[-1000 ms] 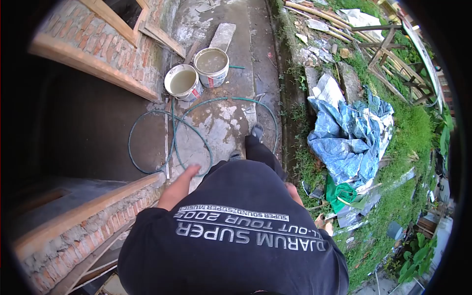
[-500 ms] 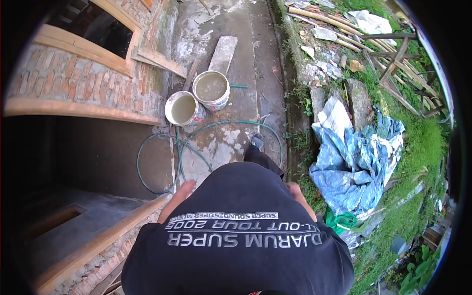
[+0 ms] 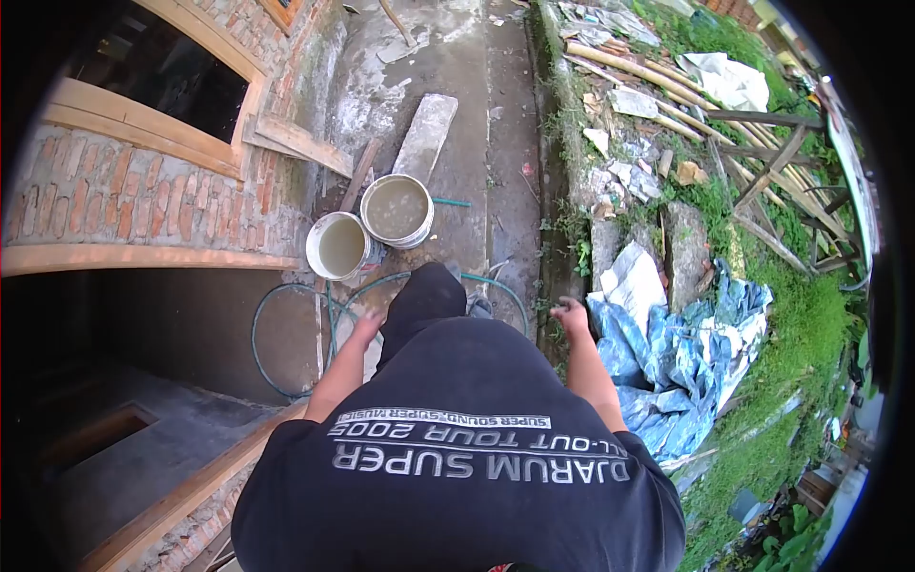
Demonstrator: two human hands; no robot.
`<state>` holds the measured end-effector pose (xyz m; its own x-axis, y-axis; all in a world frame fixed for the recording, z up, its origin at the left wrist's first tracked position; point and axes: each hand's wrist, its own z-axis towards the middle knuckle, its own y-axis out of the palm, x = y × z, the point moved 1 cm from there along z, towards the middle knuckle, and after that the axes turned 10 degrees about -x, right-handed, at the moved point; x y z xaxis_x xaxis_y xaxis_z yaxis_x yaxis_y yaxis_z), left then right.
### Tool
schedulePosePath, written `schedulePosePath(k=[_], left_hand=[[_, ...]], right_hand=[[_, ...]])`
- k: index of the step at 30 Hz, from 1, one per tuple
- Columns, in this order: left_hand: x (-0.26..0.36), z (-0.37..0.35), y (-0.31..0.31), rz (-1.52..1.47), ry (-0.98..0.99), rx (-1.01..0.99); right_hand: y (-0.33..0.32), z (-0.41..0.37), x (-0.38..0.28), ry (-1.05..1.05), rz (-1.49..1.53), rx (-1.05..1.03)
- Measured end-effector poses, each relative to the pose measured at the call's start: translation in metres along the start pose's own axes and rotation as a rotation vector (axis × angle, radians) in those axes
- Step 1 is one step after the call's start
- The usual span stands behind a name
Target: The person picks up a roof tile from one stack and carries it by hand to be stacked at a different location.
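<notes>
My left hand hangs by my knee, near the green hose on the ground. Nothing shows in it, and its fingers look loosely apart. Out to the right, my right hand is raised beside the blue tarp without touching it. Its fingers are partly bent but apart, with no object in them. Ahead of my legs stand two white buckets of murky water, a larger bucket and a smaller bucket to its left.
A worn plank lies beyond the buckets on the wet concrete path. On the left is a brick wall with a wooden window frame. Bamboo poles, rubble and grass line the right side.
Both hands have swung forward, away from my body. One knee has come up in front as I step, and the buckets appear lower in view.
</notes>
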<state>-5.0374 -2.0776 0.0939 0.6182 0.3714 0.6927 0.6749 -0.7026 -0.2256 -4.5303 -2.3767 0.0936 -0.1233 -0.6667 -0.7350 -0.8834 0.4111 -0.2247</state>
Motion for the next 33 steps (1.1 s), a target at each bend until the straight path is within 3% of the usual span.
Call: schedulePosePath(k=[2,5,7,9,10,15,18,19,20,21,23,26,28,29,31,33], left_hand=[[-0.007,-0.019,0.004,0.005,-0.357,-0.094],[-0.030,-0.036,0.010,0.079,-0.468,-0.274],[-0.034,-0.028,0.011,0.095,-0.488,-0.333],[-0.020,-0.009,0.011,0.090,-0.491,-0.354],[-0.012,0.005,0.009,0.084,-0.486,-0.357],[0.056,0.113,-0.010,0.003,-0.363,-0.326],[0.112,0.215,-0.034,-0.147,-0.108,-0.239],[0.140,0.240,-0.045,-0.117,-0.062,-0.184],[0.187,0.253,-0.054,-0.035,-0.053,-0.120],[0.241,0.261,-0.063,0.048,-0.050,-0.054],[0.286,0.301,-0.082,0.098,0.101,-0.025],[0.367,0.304,-0.100,-0.010,0.101,-0.052],[0.375,0.310,-0.103,-0.033,0.115,-0.049],[0.378,0.315,-0.105,-0.057,0.132,-0.044],[0.357,0.317,-0.105,-0.022,0.114,-0.058],[0.321,0.315,-0.102,-0.055,-0.032,-0.090]], right_hand=[[0.002,-0.006,0.007,0.123,-0.021,0.002],[0.008,-0.032,0.021,0.248,0.122,0.017],[0.010,-0.042,0.041,0.163,-0.352,0.209],[-0.002,0.003,0.161,0.260,0.205,0.107],[-0.003,0.003,0.163,0.301,0.172,0.084],[-0.020,0.027,0.083,0.329,-0.277,0.120],[-0.040,0.062,0.014,0.275,-0.485,0.236],[-0.039,0.042,-0.108,0.214,-0.317,0.248],[-0.048,0.059,-0.170,0.242,-0.237,0.157],[-0.052,0.087,-0.185,0.264,-0.098,0.107],[-0.062,0.144,-0.196,0.315,0.230,0.063],[-0.055,0.199,-0.256,0.208,0.276,0.165],[-0.048,0.224,-0.281,0.035,0.174,0.203],[-0.046,0.234,-0.288,0.036,0.177,0.202],[-0.040,0.251,-0.291,0.091,0.078,-0.012],[-0.032,0.250,-0.297,0.129,0.060,-0.028]])
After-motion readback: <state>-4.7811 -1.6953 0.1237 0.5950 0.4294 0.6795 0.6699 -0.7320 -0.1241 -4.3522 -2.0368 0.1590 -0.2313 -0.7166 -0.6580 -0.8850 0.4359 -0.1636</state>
